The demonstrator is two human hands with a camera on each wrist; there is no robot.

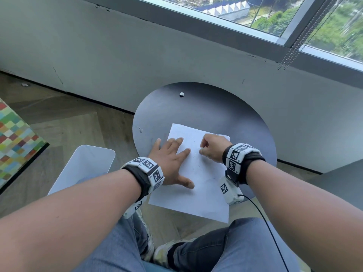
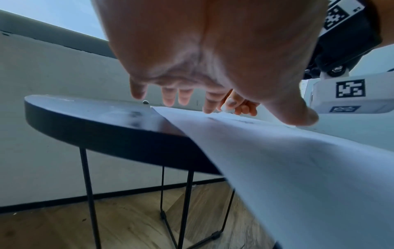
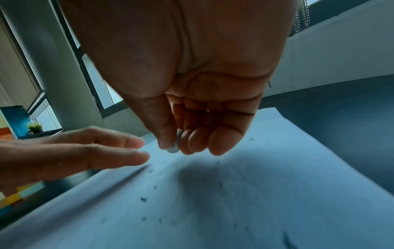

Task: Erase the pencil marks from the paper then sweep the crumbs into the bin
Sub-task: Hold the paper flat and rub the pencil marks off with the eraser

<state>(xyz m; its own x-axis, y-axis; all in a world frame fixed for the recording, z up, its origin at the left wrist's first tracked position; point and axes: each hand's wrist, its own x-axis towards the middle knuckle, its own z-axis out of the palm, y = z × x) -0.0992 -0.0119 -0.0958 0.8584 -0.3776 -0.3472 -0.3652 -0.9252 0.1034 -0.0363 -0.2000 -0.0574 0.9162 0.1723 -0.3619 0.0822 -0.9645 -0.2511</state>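
A white sheet of paper (image 1: 198,179) lies on the round dark table (image 1: 225,114), its near end hanging over the table's edge. Small dark eraser crumbs (image 3: 144,199) are scattered on it. My left hand (image 1: 170,160) lies flat with spread fingers on the paper's left side. My right hand (image 1: 212,148) hovers over the upper middle of the sheet and pinches a small white eraser (image 3: 173,148) between thumb and fingers, just above the paper (image 3: 234,210). The white bin (image 1: 84,167) stands on the floor, left of the table.
A small white lump (image 1: 181,94) sits at the far side of the table. The grey wall under the window runs right behind the table. A colourful chequered rug (image 1: 15,138) lies on the left. My knees are below the table's near edge, and a black cable (image 1: 271,232) trails from my right wrist.
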